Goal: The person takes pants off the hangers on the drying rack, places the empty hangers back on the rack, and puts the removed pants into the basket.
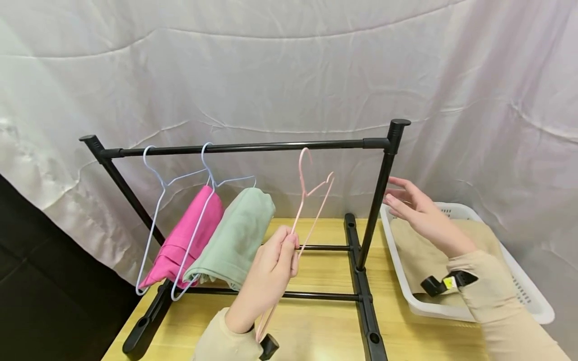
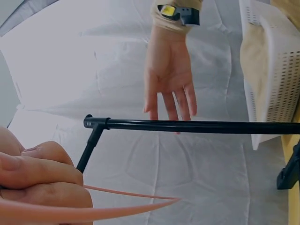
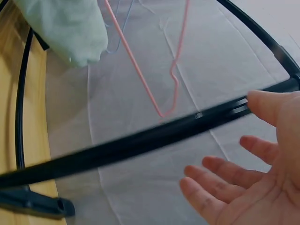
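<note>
A pink hanger (image 1: pixel 303 193) is gripped in my left hand (image 1: pixel 271 265), its hook standing up just in front of the top bar of the black rack (image 1: pixel 289 146). In the right wrist view, one corner of the pink hanger (image 3: pixel 161 112) shows beyond the rack's post. My right hand (image 1: pixel 422 215) holds nothing; its fingers stretch toward the right post, above the white basket (image 1: pixel 402 271). Inside the basket lies beige cloth (image 1: pixel 474 235). In the right wrist view the right hand (image 3: pixel 262 183) is spread beside the post.
Two light blue hangers hang at the rack's left, one with a magenta cloth (image 1: pixel 194 235), the other with a pale green cloth (image 1: pixel 239 235). The rack stands on a wooden table (image 1: pixel 316 326). Behind it hangs a pale curtain (image 1: pixel 289 75); dark fabric (image 1: pixel 45 281) is at far left.
</note>
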Demonstrator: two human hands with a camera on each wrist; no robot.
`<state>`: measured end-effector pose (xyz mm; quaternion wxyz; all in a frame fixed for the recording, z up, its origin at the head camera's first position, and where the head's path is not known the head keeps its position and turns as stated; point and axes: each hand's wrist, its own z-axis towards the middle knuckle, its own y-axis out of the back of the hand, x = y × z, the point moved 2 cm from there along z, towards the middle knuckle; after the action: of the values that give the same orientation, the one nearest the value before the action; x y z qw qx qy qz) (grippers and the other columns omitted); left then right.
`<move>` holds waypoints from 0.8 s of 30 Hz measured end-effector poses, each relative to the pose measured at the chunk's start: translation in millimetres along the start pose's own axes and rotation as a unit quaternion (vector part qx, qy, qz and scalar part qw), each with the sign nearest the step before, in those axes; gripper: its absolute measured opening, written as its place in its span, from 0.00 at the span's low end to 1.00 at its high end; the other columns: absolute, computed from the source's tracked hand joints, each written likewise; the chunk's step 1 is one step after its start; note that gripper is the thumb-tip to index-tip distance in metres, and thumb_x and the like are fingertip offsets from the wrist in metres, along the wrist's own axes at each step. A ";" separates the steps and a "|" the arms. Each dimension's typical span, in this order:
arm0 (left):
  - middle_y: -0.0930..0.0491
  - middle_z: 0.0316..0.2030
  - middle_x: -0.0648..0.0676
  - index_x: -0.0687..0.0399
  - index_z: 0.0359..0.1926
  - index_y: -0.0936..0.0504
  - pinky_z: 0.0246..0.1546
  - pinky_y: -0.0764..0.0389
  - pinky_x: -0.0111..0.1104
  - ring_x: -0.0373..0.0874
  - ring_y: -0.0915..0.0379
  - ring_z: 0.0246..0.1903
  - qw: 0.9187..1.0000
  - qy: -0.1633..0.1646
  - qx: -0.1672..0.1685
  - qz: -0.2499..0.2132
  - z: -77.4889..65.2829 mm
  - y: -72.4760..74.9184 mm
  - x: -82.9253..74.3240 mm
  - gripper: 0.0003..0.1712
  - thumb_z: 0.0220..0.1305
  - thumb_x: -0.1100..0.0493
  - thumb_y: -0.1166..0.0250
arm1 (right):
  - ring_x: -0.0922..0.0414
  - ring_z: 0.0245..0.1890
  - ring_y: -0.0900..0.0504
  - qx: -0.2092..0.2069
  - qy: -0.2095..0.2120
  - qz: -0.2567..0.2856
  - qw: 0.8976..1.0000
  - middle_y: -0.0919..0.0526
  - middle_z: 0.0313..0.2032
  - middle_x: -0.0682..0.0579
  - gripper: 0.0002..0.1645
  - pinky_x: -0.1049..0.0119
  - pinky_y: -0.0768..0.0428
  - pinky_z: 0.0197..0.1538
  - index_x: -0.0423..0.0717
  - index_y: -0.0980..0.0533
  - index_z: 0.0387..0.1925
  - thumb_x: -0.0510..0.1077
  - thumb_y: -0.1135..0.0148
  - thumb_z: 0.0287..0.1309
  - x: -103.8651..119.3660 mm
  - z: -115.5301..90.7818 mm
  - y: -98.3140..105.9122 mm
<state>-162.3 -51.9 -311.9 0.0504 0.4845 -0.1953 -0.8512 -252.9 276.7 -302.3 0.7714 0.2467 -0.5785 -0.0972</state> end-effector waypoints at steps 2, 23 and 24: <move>0.35 0.15 0.47 0.53 0.37 0.30 0.16 0.35 0.27 0.35 0.39 0.15 1.000 0.000 -0.003 0.000 3.7 -1.0 -2.7 0.17 0.82 0.50 0.57 | 0.42 0.68 0.30 -0.007 0.005 0.005 1.000 0.38 0.72 0.37 0.39 0.70 0.22 0.61 0.49 0.52 0.78 0.59 0.53 0.76 1.9 4.8 -4.2; 0.29 0.16 0.51 0.54 0.40 0.29 0.17 0.32 0.28 0.38 0.34 0.15 0.999 0.001 -0.031 0.019 46.9 -20.2 -12.5 0.14 0.82 0.55 0.57 | 0.55 0.44 0.23 -0.082 0.076 0.184 0.977 0.28 0.41 0.51 0.27 0.66 0.22 0.51 0.46 0.37 0.62 0.61 0.63 0.76 -13.2 25.9 -45.1; 0.29 0.16 0.51 0.54 0.40 0.29 0.17 0.32 0.28 0.38 0.34 0.15 0.999 0.002 -0.031 0.019 49.0 -21.0 -12.0 0.14 0.82 0.55 0.57 | 0.54 0.43 0.24 -0.085 0.079 0.188 0.975 0.29 0.40 0.52 0.27 0.65 0.24 0.50 0.46 0.38 0.61 0.61 0.63 0.76 -13.5 27.1 -47.3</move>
<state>-195.2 -15.4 -288.0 0.0819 0.4805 -0.1773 -0.8550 -276.2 234.7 -331.4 0.8370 0.0735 -0.5418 0.0205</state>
